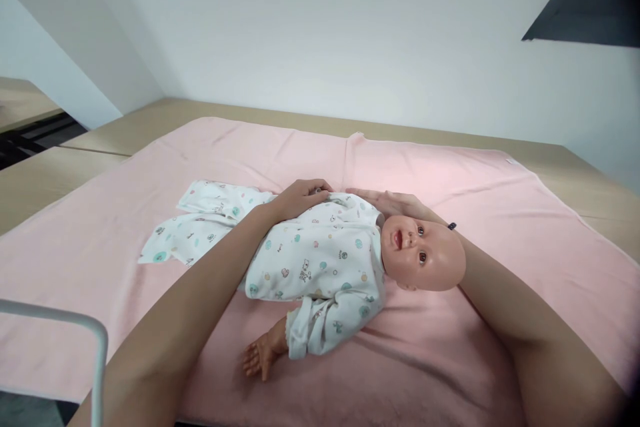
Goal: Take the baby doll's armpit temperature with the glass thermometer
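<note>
A baby doll (pixel 425 255) in a white patterned sleepsuit (pixel 320 260) lies on its back on a pink blanket (pixel 525 227), head to the right. My left hand (pixel 300 197) reaches over the doll's body, its fingers curled on the sleepsuit's far edge at the hip. My right hand (pixel 395 203) lies behind the doll's far shoulder and head, fingers stretched flat on the cloth there. The doll's near arm (pixel 265 353) sticks out toward me on the blanket.
The blanket covers a wooden tabletop (pixel 590 173) against a white wall. A white metal rail (pixel 75 327) stands at the lower left. A dark object hangs at the upper right (pixel 590 7).
</note>
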`<state>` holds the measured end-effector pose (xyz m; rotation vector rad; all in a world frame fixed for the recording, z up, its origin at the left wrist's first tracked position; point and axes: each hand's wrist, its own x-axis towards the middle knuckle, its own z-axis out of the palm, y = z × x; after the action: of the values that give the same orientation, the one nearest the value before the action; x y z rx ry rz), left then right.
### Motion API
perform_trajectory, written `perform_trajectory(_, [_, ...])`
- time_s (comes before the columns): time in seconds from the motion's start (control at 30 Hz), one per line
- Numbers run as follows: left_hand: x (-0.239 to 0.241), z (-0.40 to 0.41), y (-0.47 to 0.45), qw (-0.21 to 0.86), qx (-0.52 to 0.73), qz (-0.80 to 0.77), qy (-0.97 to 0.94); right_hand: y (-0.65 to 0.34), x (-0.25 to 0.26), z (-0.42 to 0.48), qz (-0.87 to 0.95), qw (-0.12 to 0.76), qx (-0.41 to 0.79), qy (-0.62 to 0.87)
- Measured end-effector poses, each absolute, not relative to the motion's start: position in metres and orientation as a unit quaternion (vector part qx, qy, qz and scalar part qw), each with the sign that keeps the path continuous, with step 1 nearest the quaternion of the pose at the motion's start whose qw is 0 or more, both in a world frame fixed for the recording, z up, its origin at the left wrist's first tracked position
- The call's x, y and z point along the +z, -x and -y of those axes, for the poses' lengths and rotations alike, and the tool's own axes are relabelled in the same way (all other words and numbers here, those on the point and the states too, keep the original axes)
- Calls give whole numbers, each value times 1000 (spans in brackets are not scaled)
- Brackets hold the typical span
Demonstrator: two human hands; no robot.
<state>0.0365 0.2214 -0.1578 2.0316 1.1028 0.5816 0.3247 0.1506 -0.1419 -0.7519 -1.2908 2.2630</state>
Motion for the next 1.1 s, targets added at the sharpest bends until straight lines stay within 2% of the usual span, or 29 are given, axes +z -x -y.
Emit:
perform_trajectory(0.2, [-159, -222, -36, 366, 228, -426, -795, -322, -135, -153, 463, 197, 820, 273])
perform_trajectory(1.1, [-163, -224, -34, 377, 227, -413, -798, -307, -126, -150, 454, 229, 820, 264])
